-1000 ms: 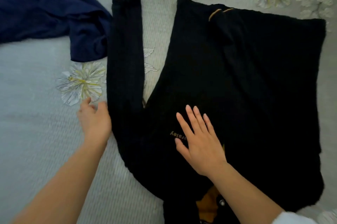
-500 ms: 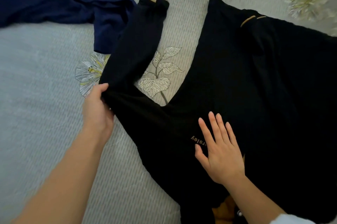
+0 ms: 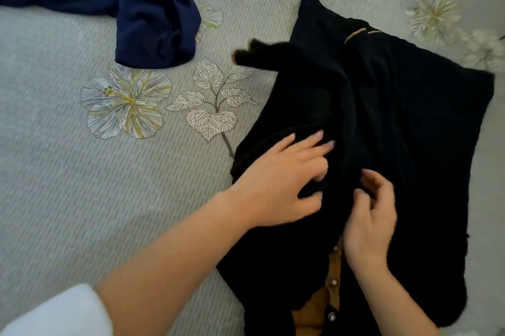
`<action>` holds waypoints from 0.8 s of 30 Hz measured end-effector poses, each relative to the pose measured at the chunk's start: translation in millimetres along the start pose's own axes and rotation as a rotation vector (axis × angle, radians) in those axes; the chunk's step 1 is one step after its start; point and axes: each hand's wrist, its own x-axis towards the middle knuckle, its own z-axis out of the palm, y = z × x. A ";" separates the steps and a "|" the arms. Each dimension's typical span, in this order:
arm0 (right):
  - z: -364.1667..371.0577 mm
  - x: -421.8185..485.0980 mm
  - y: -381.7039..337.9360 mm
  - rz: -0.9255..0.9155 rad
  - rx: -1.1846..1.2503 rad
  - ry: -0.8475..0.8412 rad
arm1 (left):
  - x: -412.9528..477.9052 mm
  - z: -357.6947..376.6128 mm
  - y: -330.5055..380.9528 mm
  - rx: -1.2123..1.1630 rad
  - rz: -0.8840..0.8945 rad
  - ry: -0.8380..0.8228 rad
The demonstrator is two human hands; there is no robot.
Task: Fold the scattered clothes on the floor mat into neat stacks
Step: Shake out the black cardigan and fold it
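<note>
Black cardigan point(image 3: 396, 130) pressed under the flat-fingered left grip point(image 3: 284, 180), its fabric pinched by the curled right grip point(image 3: 369, 221)

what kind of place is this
Most likely a room at home, on the floor: a grey woven mat printed with flowers and leaves, with loose clothes spread on it, a navy garment and a black knit garment with buttons.

A grey woven floor mat point(image 3: 82, 199) printed with a pale flower point(image 3: 125, 103) and leaves point(image 3: 211, 106).
</note>
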 end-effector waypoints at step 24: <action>-38.3 185.4 -14.9 0.896 0.591 -0.026 | -63.1 51.8 -27.7 0.348 -0.103 -0.183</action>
